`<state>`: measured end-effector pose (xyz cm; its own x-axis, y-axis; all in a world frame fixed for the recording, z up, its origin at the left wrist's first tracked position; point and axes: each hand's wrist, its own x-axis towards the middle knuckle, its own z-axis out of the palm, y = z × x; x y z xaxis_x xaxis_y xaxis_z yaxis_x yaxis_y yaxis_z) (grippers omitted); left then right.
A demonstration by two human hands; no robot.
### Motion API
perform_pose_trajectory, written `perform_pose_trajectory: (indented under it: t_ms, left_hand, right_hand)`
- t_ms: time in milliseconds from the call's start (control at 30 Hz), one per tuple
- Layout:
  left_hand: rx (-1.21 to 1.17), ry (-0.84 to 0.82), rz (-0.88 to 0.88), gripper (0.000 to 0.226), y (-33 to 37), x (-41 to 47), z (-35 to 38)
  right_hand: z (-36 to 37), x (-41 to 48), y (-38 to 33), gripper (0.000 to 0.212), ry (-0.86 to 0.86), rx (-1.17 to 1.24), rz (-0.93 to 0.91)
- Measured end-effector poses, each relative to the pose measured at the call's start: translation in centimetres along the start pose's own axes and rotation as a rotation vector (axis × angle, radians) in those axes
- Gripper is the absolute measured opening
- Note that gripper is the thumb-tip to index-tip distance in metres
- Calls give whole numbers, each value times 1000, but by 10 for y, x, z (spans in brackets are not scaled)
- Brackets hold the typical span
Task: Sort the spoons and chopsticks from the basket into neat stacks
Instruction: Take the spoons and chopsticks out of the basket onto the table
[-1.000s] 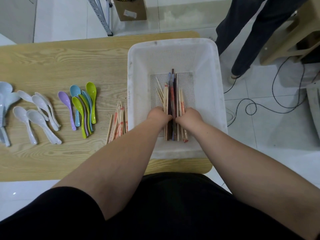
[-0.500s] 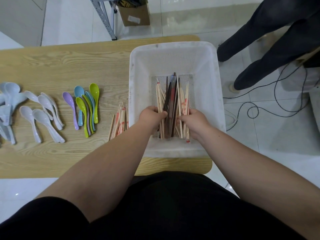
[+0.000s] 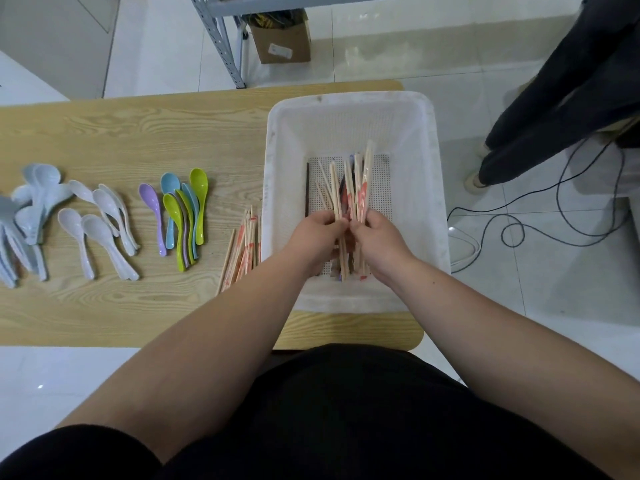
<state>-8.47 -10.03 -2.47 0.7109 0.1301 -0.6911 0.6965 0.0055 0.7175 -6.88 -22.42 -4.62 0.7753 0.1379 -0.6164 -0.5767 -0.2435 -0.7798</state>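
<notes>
At the far left of the wooden table (image 3: 104, 133), a loose heap of pale blue spoons (image 3: 31, 216) is laid with the bowls away from the person. Just beside it, a group of white spoons (image 3: 100, 230) is spread the same way, some overlapping. Next come the coloured spoons (image 3: 181, 216): a purple one lies slightly apart at the left, while blue and green ones are nested together. Near these, close against the basket's left wall, a small pile of wooden chopsticks (image 3: 244, 251) with red print is set roughly parallel, its near end hidden by the left forearm.

The white plastic basket (image 3: 426, 202) stands at the table's right end. Inside it, a single dark chopstick (image 3: 307, 188) is left lying alone by the left side of the perforated floor. The left hand (image 3: 311, 237) is held inside the basket, its fingers curled inward and closed on a bundle of chopsticks (image 3: 349, 195) from the left. The bundle is gripped near its near end, and its far ends are fanned out above the basket floor. The right hand (image 3: 377, 240) is pressed in from the other side, fingers bent round the same bundle, so that the two hands nearly touch.

Farther right, a black cable (image 3: 540, 216) is looped over the tiled floor, and another person's dark trouser legs (image 3: 554, 109) are seen.
</notes>
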Motion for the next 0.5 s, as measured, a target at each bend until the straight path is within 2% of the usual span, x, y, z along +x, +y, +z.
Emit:
perform_pose_trajectory:
  t_ms: [167,233,367,500]
  left_hand:
    - [93,136,88,18,0,-20,-8]
    - [19,154,68,19,2,-27,-14]
    - [-268,155,2,18,9,-40,-29]
    - [-276,149,60,22,5,-44,-58]
  right_hand:
    - [16,-14,-15,24,-132,283,4]
    - [25,-19,-18,27,-186,300,1]
    - [44,-28,-27,49,-301,30,-107]
    - [67,-42,-44,61,-378,-245,-210]
